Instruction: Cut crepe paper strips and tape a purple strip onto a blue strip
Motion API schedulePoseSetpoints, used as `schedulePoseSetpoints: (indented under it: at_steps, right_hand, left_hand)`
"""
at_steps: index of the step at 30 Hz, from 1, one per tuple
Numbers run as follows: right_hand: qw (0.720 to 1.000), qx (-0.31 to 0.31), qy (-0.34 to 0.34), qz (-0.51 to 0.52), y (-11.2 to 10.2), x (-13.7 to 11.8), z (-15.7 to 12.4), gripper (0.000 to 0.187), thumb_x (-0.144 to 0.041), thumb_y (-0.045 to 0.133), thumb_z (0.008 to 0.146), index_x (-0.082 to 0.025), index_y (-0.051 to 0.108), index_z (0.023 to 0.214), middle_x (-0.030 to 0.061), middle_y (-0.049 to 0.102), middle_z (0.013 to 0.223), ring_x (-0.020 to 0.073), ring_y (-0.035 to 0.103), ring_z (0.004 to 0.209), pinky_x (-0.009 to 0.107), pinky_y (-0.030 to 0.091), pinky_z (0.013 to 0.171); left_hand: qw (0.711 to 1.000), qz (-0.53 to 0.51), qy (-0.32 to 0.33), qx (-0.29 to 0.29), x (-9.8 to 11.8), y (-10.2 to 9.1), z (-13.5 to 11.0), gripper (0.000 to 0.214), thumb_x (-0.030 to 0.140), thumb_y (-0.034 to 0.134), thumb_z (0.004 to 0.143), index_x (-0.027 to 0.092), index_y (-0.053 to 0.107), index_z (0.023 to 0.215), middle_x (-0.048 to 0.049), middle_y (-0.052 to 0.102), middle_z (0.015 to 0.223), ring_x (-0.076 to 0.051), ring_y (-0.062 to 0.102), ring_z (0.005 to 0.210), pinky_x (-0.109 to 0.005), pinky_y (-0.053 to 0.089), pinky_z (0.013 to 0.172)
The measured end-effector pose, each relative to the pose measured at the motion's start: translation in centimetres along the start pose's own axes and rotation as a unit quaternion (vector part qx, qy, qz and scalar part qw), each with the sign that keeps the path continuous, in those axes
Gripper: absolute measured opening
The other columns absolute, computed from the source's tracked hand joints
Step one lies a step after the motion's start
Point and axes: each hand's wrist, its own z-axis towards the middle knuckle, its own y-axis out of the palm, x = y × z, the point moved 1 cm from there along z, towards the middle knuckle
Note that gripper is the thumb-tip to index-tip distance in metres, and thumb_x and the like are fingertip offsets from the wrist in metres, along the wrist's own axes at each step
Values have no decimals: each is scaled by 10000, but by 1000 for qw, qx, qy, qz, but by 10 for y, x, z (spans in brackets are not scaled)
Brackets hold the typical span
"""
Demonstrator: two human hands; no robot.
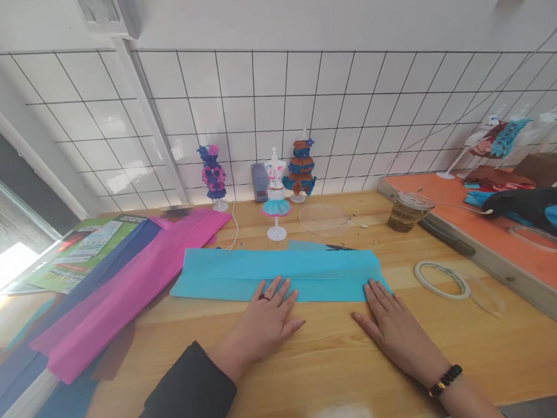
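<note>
A long strip of folded turquoise sheet (315, 265), thin like crepe paper or fabric, lies across the wooden table in front of me. My left hand (268, 314) rests flat with fingers spread, its fingertips on the sheet's near edge. Lower right, my right hand (392, 327) also lies flat, fingertips on the sheet's near right corner and thumb out on the wood. Neither hand grips anything. Behind the sheet stands a small white dress form (275, 176) wearing a turquoise skirt with pink trim. Dark scissors (339, 247) are partly hidden at the sheet's far edge.
Pink sheets (141, 285) and blue ones lie to the left. A roll of tape (441, 279) and a cup of dark liquid (408, 211) are on the right, beside an orange-topped surface (516, 262). Two dressed forms, one purple (213, 175) and one brown-blue (300, 166), stand by the wall.
</note>
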Motion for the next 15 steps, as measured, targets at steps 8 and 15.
schedulePoseSetpoints:
  at_steps: [8, 15]
  right_hand:
    - [1000, 7, -1, 4, 5, 0, -2, 744, -581, 187, 852, -14, 384, 1291, 188, 337, 1374, 279, 257, 1290, 463, 264, 1022]
    - [1000, 4, -7, -14, 7, 2, -2, 787, -597, 118, 846, -3, 390, 1285, 186, 341, 1372, 275, 234, 1299, 460, 271, 1017]
  left_hand:
    - [990, 28, -131, -30, -27, -5, -31, 626, 562, 149, 877, 189, 275, 1363, -64, 208, 1436, -237, 148, 1328, -441, 147, 1063]
    - [955, 50, -289, -39, -61, -11, -65, 684, 586, 125, 863, 145, 266, 1367, -73, 181, 1440, -244, 150, 1328, -464, 148, 1059]
